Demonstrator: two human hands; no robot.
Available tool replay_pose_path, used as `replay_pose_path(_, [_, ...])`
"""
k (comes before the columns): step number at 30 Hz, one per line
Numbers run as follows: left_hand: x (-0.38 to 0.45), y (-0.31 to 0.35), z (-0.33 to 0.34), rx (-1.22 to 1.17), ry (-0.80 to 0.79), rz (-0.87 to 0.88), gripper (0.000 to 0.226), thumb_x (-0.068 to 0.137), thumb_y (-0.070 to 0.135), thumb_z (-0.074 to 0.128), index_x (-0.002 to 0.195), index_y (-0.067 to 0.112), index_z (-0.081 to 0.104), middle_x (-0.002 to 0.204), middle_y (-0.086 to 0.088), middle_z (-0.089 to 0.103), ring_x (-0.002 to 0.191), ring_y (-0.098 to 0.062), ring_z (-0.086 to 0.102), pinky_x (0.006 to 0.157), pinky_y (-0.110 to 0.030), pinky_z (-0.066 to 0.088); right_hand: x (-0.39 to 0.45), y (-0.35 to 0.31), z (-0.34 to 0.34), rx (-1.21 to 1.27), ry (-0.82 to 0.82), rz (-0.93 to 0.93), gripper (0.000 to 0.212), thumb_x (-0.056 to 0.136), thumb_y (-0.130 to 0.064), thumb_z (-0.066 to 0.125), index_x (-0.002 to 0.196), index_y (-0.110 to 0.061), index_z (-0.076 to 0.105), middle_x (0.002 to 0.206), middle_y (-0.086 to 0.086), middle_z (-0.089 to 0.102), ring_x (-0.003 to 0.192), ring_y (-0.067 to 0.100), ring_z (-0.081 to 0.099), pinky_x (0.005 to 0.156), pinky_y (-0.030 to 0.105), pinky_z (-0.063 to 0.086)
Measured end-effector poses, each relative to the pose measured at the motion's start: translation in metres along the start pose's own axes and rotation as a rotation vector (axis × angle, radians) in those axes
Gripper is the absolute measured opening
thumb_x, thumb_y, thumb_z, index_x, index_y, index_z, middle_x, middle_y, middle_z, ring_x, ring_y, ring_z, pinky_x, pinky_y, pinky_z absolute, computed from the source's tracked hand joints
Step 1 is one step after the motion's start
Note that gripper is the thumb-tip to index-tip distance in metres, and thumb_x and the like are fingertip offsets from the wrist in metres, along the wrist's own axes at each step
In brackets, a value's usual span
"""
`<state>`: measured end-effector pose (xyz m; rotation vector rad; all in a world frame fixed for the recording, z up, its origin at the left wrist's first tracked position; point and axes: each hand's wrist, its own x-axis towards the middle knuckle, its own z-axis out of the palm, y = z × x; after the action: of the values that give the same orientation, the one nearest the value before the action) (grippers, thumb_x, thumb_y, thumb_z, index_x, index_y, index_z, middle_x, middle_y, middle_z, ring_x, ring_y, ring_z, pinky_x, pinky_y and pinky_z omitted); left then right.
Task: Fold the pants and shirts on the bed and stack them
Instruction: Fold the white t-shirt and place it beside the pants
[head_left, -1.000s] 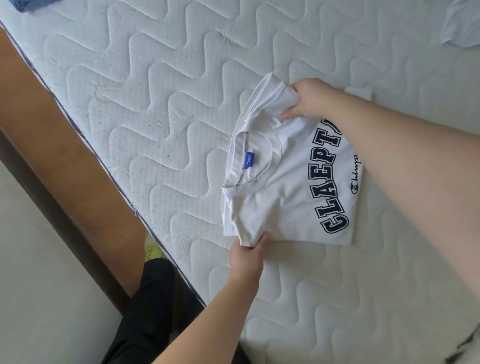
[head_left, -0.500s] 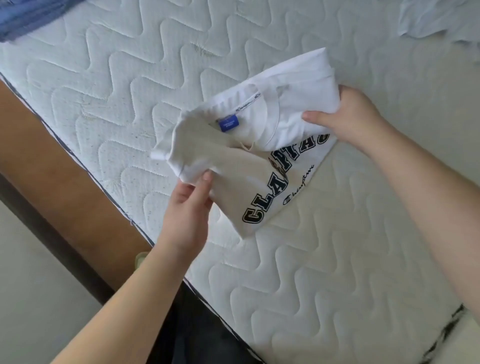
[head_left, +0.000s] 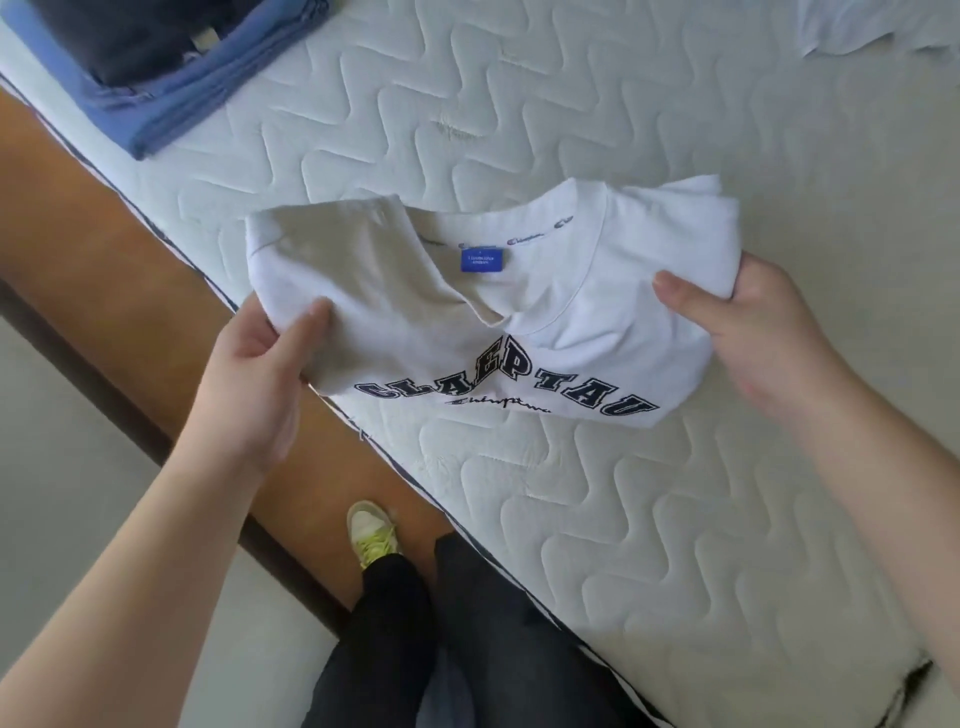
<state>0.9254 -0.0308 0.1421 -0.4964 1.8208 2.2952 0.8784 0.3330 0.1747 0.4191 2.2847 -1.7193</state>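
Observation:
A folded white T-shirt (head_left: 530, 317) with dark block lettering and a blue neck label is held up just above the bed's near edge. My left hand (head_left: 260, 374) grips its left side, thumb on top of the cloth. My right hand (head_left: 748, 332) grips its right side in the same way. At the top left lies a stack of folded clothes (head_left: 156, 67), a dark garment on top of blue ones.
The white quilted mattress (head_left: 623, 130) fills most of the view; its edge and a brown wooden bed frame (head_left: 93, 228) run diagonally at the left. Another pale garment (head_left: 878, 26) lies at the top right. My dark-trousered legs and a shoe (head_left: 371, 530) stand below.
Both hands lifted the folded T-shirt off the mattress and carried it leftward toward the bed's edge, turning it so the lettering faces me. The stack of folded clothes came into view.

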Motion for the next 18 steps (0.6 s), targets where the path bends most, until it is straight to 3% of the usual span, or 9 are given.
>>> replay_pose_path(4, [-0.040,0.038,-0.028,0.110,-0.131,-0.016,0.052,0.082,0.022,0.081,0.129,0.018,0.059,0.125,-0.006,0.069,0.116,-0.022,0.065,0.087,-0.027,0.055,-0.033,-0.021,0.034,-0.011,-0.012,-0.012,0.020,0.087,-0.023,0.073,0.107,-0.022,0.069,0.106,-0.010,0.074,0.102,0.009,0.069,0.089,0.032,0.055])
replay_pose_path(8, [-0.091,0.068,-0.049,0.115,0.035,-0.114,0.035,0.079,0.032,0.082,0.109,0.019,0.073,0.112,-0.005,0.074,0.105,-0.023,0.071,0.078,-0.026,0.058,-0.073,-0.055,0.052,-0.031,-0.064,-0.023,0.021,0.086,-0.029,0.075,0.106,-0.026,0.069,0.105,-0.014,0.074,0.099,0.005,0.069,0.084,0.029,0.054])
replay_pose_path(11, [-0.128,0.083,-0.062,-0.031,0.158,-0.224,0.036,0.078,0.026,0.076,0.109,0.009,0.071,0.109,-0.009,0.075,0.101,-0.026,0.072,0.072,-0.026,0.058,-0.110,-0.078,0.055,-0.052,-0.084,-0.029,0.022,0.082,-0.034,0.076,0.102,-0.027,0.070,0.102,-0.016,0.074,0.097,0.005,0.070,0.084,0.032,0.054])
replay_pose_path(14, [-0.158,0.099,-0.069,0.021,0.143,-0.233,0.037,0.079,0.026,0.077,0.110,0.007,0.070,0.109,-0.010,0.075,0.103,-0.029,0.071,0.077,-0.030,0.059,-0.144,-0.095,0.056,-0.096,-0.085,-0.032,0.020,0.083,-0.034,0.077,0.100,-0.025,0.071,0.099,-0.013,0.075,0.094,0.008,0.071,0.086,0.038,0.054])
replay_pose_path(18, [-0.185,0.129,-0.067,0.119,0.117,-0.197,0.040,0.078,0.035,0.079,0.108,0.009,0.071,0.106,-0.011,0.075,0.100,-0.031,0.072,0.090,-0.047,0.056,-0.177,-0.114,0.064,-0.124,-0.111,-0.051,0.014,0.082,-0.034,0.077,0.094,-0.030,0.071,0.091,-0.015,0.076,0.087,0.006,0.071,0.075,0.033,0.053])
